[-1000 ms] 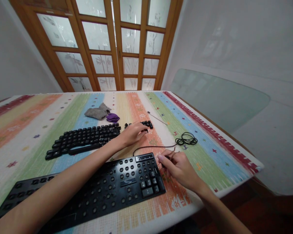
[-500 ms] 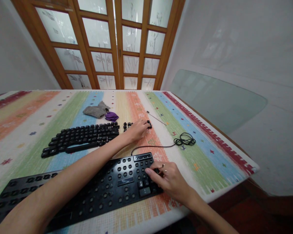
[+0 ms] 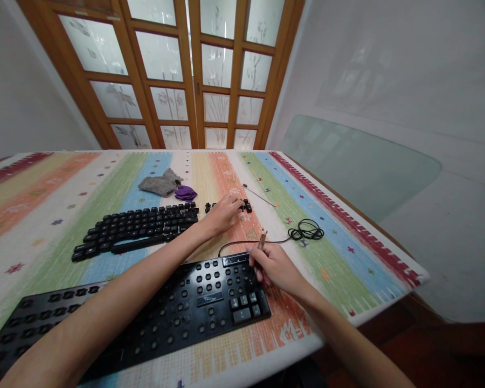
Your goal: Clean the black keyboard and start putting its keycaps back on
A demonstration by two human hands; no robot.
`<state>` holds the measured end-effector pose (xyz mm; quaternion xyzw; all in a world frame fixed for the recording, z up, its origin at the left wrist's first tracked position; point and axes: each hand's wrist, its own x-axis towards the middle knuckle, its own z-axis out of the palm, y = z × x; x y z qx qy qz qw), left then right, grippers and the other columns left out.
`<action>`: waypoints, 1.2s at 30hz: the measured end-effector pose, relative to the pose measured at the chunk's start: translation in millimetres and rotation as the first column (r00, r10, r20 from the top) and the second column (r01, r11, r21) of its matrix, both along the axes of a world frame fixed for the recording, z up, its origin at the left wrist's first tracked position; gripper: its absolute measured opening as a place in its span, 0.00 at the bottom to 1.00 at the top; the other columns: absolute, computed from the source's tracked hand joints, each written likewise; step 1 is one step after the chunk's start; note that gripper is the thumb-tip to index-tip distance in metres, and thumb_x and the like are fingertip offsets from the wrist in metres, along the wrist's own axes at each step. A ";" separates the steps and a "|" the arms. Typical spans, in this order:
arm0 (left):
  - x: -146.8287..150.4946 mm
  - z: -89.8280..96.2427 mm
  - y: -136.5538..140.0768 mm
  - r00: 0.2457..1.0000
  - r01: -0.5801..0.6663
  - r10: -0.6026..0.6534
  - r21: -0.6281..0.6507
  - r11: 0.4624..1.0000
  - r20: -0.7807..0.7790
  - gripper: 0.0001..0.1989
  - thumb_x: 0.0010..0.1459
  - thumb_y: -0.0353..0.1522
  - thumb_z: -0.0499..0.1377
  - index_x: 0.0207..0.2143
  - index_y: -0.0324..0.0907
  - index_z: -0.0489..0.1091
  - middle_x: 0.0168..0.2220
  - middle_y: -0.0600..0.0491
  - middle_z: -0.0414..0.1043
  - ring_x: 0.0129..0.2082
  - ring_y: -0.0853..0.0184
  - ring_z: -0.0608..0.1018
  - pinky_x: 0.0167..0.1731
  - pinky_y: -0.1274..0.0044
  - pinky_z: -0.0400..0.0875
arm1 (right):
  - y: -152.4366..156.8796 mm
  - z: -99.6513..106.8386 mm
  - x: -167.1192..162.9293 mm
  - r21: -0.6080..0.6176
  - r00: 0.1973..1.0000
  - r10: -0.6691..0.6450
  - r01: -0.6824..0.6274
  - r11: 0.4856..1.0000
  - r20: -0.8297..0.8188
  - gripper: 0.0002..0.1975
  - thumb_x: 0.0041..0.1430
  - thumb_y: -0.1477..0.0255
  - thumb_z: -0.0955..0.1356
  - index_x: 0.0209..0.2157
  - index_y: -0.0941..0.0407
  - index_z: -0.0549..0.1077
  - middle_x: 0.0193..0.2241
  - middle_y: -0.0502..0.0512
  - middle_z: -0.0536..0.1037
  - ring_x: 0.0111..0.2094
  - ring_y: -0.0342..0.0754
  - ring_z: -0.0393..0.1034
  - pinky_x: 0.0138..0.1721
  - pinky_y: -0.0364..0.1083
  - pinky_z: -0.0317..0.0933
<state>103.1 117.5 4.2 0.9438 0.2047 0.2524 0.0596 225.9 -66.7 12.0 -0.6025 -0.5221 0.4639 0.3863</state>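
Note:
My left hand (image 3: 224, 215) reaches across to a small group of black keycaps (image 3: 248, 206) on the tablecloth, its fingertips pinched on a keycap there, mostly hidden by the fingers. In my right hand (image 3: 275, 265) is a slim brownish tool (image 3: 262, 241), its upper end sticking up past the thumb. The tool's lower end is hidden behind the fingers, over the top right part of a black keyboard (image 3: 178, 302). Most key positions on this keyboard are bare. Several keycaps (image 3: 242, 313) sit on its number pad at the lower right.
Black keycaps laid out in rows (image 3: 141, 223) lie behind the keyboard. A coiled cable (image 3: 306, 230) is at right, with a thin rod (image 3: 259, 195) behind it. Further back are a grey cloth item (image 3: 159, 184) and a purple bundle (image 3: 186, 193).
My right hand has moved up and away, from the keyboard's right side to its top right corner, and the tool now points upward. My left hand has drawn slightly left among the keycaps.

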 end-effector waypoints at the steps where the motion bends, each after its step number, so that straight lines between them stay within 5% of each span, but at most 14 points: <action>1: -0.2 -0.3 0.7 1.000 0.000 0.000 -0.004 1.000 0.000 0.09 0.63 0.25 0.53 0.42 0.40 0.70 0.42 0.46 0.70 0.45 0.59 0.71 0.47 0.66 0.69 | -0.7 0.5 1.6 0.001 0.999 -0.026 0.027 1.000 -0.024 0.23 0.61 0.51 0.63 0.23 0.55 0.67 0.10 0.44 0.66 0.08 0.38 0.54 0.11 0.38 0.45; 9: 7.5 -7.5 2.5 1.000 0.018 -0.018 -0.012 1.000 -0.022 0.10 0.58 0.21 0.52 0.37 0.40 0.70 0.40 0.47 0.69 0.44 0.59 0.70 0.46 0.67 0.69 | 1.6 17.3 20.5 0.198 0.980 -0.193 0.199 0.960 -0.049 0.27 0.57 0.46 0.65 0.24 0.57 0.70 0.12 0.47 0.69 0.10 0.39 0.59 0.12 0.39 0.51; 18: 13.5 -14.8 1.6 1.000 -0.009 0.008 -0.021 1.000 -0.015 0.08 0.58 0.22 0.53 0.33 0.39 0.70 0.40 0.46 0.67 0.45 0.58 0.69 0.48 0.66 0.68 | 49.2 24.1 52.4 0.425 0.950 -0.204 0.089 0.901 0.234 0.27 0.63 0.47 0.62 0.30 0.57 0.72 0.18 0.49 0.73 0.17 0.42 0.66 0.22 0.41 0.60; 27: 11.5 -16.1 3.5 0.999 -0.026 0.026 -0.020 0.999 0.026 0.09 0.57 0.22 0.53 0.34 0.39 0.71 0.41 0.46 0.67 0.45 0.58 0.70 0.49 0.64 0.69 | 97.4 18.0 55.3 0.464 0.916 -0.187 0.000 0.886 0.356 0.23 0.63 0.51 0.63 0.28 0.56 0.71 0.19 0.50 0.74 0.21 0.45 0.68 0.29 0.44 0.60; 36: 9.8 -10.8 2.4 0.991 0.027 -0.024 -0.021 0.999 0.133 0.03 0.59 0.28 0.59 0.37 0.40 0.72 0.43 0.46 0.68 0.46 0.58 0.71 0.49 0.64 0.69 | 111.3 11.1 58.7 0.507 0.925 -0.196 0.004 0.862 0.326 0.26 0.63 0.48 0.61 0.30 0.57 0.72 0.20 0.51 0.73 0.21 0.44 0.68 0.29 0.44 0.61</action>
